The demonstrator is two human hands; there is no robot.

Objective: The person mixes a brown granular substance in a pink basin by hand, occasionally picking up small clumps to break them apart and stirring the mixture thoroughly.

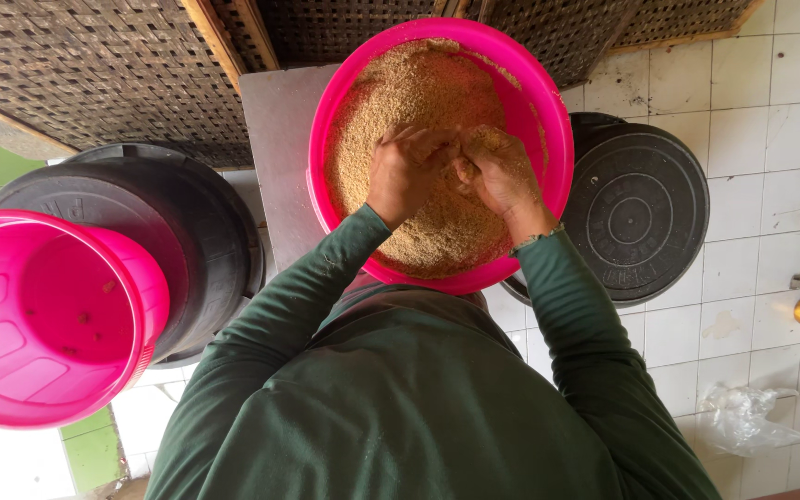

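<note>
Tan, crumbly meal [418,93] heaped inside a round pink basin [548,120] at the upper centre of the frame, filling most of the bowl and smeared up the far wall. Basin circular, so no long axis to tell; open mouth facing straight up toward the camera, resting on a grey counter [275,139].

Both hands sunk in the meal at the middle of the basin. Left hand [406,171] curled, fingers bent inward and closed on a clump of meal. Right hand [497,167] likewise curled, dusted with crumbs, pressed knuckle to knuckle against the left. Dark green sleeves [567,306] running down to the lower centre.

A second pink container, a bucket [48,315], at the lower left, tipped so that its mouth faces the camera; only a few specks inside. Perched on a black tub [196,241] behind it. A black round lid [641,218] just right of the basin, partly tucked under its rim. Woven lattice panels [94,65] across the top. White tiled floor [761,120] at the right, with a crumpled clear plastic bag [743,417] at the lower right.
</note>
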